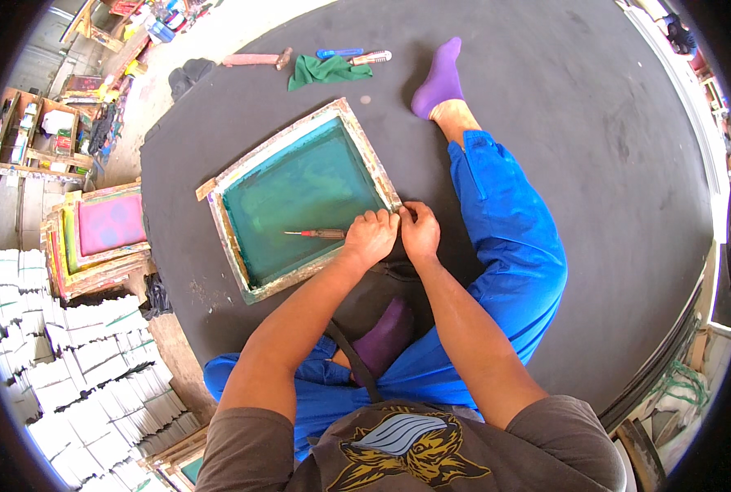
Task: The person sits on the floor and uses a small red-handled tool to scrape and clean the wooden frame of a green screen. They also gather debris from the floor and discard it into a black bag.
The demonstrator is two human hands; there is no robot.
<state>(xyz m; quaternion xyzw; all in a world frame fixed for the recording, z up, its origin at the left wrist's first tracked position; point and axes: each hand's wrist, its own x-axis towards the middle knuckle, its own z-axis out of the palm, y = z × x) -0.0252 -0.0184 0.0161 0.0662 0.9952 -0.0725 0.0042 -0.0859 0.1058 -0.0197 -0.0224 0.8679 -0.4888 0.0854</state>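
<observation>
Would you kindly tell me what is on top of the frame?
A screwdriver-like tool shows over its green mesh, the handle reaching the left hand. Both hands meet at one corner of the frame; whatever lies beneath them is covered.

Wide lane on dark surface [636, 205], right of outstretched leg [513, 238]. Beyond frame [369, 152], hammer [255, 59] and green cloth [326, 74] obstruct.

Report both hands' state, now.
Left hand: closed; can't tell whether it holds the screwdriver.
Right hand: closed by the frame's corner; anything held is hidden.
</observation>
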